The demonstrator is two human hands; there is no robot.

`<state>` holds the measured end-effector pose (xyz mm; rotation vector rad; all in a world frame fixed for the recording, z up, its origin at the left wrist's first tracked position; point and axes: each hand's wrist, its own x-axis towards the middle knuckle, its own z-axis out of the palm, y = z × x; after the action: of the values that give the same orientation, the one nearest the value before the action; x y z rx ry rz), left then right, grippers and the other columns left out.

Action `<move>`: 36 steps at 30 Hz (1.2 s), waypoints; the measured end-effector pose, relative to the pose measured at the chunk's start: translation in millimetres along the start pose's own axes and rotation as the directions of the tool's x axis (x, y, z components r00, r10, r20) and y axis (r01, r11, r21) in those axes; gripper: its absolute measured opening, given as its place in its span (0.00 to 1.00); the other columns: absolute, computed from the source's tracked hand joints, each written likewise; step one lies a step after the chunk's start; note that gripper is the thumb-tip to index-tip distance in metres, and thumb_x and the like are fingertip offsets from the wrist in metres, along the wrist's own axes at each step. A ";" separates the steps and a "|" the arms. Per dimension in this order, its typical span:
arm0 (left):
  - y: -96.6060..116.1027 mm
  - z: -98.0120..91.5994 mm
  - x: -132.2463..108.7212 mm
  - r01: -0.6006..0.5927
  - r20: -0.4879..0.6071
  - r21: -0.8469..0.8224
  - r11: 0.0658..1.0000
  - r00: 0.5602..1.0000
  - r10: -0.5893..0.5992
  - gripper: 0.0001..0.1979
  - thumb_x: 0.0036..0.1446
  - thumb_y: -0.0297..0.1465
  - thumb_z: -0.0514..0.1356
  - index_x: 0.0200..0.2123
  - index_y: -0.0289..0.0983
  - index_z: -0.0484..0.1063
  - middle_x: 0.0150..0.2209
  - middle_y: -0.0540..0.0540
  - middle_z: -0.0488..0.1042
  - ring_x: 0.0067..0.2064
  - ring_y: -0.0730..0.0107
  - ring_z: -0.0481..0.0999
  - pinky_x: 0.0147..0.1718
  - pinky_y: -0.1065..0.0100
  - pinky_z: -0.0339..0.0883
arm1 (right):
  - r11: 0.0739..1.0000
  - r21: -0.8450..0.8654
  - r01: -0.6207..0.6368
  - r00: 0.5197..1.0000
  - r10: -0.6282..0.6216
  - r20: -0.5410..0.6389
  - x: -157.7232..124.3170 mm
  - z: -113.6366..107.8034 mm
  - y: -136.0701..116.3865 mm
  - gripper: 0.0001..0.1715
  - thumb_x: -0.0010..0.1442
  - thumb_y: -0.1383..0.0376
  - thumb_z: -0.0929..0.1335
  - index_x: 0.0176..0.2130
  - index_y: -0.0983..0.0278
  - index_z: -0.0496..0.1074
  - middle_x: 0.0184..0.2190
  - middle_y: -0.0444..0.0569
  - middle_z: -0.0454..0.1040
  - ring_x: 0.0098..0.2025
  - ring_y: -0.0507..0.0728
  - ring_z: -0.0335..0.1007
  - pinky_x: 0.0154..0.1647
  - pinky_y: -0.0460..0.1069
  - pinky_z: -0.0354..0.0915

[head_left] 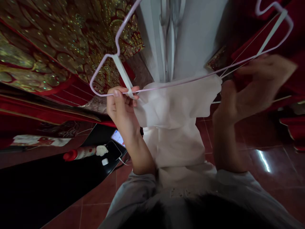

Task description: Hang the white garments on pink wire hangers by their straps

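A pale pink wire hanger is held up in front of me, its loops reaching to the upper left and upper right. A white garment hangs from it and drapes down between my arms. My left hand is closed around the hanger's left end, pinching a white strap against the wire. My right hand is blurred by motion at the garment's right edge, near thin white straps on the hanger's right loop.
Red fabric with heavy gold embroidery hangs at the upper left, more red cloth at the right. A black table at the lower left holds phones and a red-capped bottle. The floor is glossy red tile.
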<state>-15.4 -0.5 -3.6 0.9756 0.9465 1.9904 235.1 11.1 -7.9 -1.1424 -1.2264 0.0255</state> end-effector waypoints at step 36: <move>-0.4 -3.3 13.1 -0.012 0.013 -0.099 0.995 1.000 0.013 0.15 0.74 0.35 0.60 0.32 0.40 0.73 0.30 0.46 0.79 0.26 0.71 0.69 0.25 0.67 0.59 | 0.914 -0.097 -0.394 0.901 0.405 0.155 -80.4 -25.6 18.1 0.51 0.48 0.46 0.78 0.64 0.58 0.65 0.63 0.55 0.68 0.59 0.64 0.71 0.63 0.66 0.70</move>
<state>-24.1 9.6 -1.2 0.9414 0.8273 2.0185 231.0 -42.7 -75.3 -1.4580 -1.1290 0.4067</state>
